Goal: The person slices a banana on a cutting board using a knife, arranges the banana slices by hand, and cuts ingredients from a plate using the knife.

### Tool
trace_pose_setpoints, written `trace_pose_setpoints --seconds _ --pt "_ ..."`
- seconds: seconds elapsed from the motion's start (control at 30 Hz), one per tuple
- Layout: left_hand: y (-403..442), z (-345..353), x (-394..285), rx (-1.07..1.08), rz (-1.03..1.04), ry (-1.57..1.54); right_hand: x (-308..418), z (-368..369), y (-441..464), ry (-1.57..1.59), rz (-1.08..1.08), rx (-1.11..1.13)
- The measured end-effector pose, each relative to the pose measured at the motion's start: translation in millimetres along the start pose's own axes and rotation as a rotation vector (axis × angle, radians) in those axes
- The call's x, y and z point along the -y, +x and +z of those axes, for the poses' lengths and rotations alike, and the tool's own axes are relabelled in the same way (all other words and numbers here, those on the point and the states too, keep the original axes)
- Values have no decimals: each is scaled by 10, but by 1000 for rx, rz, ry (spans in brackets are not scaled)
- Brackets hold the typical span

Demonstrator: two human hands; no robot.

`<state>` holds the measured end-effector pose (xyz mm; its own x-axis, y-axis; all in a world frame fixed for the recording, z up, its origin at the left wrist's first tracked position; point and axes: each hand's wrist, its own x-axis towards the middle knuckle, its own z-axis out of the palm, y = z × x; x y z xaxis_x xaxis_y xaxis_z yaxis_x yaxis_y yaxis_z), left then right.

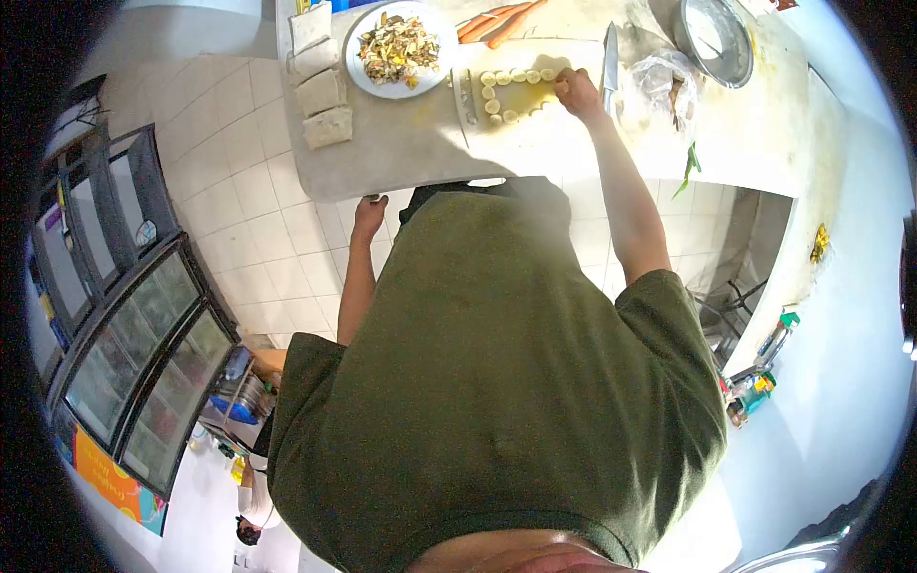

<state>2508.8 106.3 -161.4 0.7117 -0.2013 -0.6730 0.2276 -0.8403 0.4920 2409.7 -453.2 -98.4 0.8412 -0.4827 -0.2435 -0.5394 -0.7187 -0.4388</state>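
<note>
On a pale cutting board [516, 138] lie several pale round slices [517, 75], laid out along the edges of a rectangle around a wet yellowish patch. My right hand [579, 95] reaches over the board, its fingers pinched on a slice at the right end of the top row; the fingertips partly hide it. A knife [609, 67] lies just right of that hand, blade along the board's edge. My left hand [370, 218] hangs below the front edge of the counter, fingers curled, with nothing visible in it.
The counter [401, 158] also bears a plate [355, 74] of chopped mixed food, carrots [506, 21], folded pale wrappers [328, 128], a metal bowl [741, 69] and a plastic bag [659, 81]. A green leaf [688, 170] overhangs the edge. Another person [256, 497] is behind me.
</note>
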Motion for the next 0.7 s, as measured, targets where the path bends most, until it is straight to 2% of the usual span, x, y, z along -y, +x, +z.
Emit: trace_pose_setpoints --seconds 0.07,0.17,0.23,0.27,0.37,0.4,0.47,0.6,0.7 --pt "-28 -50 41 14 -26 -2 -89 111 51 77 89 64" --pt "23 27 209 113 -101 43 160 81 -145 242 158 -78" --pt "198 163 624 205 -124 61 213 135 -138 366 218 -96" --pt "193 128 617 248 -107 144 276 123 -151 411 244 -107" --pt "168 186 780 203 26 120 291 151 -129 596 356 -140" --pt "110 164 706 204 -24 82 278 191 -106 668 399 -148" --pt "-62 70 414 206 -125 5 242 215 -69 629 385 -138" --pt "-128 6 328 149 -103 37 233 190 -30 407 352 -121" --pt "-101 -14 291 161 -121 41 285 116 -46 395 367 -110"
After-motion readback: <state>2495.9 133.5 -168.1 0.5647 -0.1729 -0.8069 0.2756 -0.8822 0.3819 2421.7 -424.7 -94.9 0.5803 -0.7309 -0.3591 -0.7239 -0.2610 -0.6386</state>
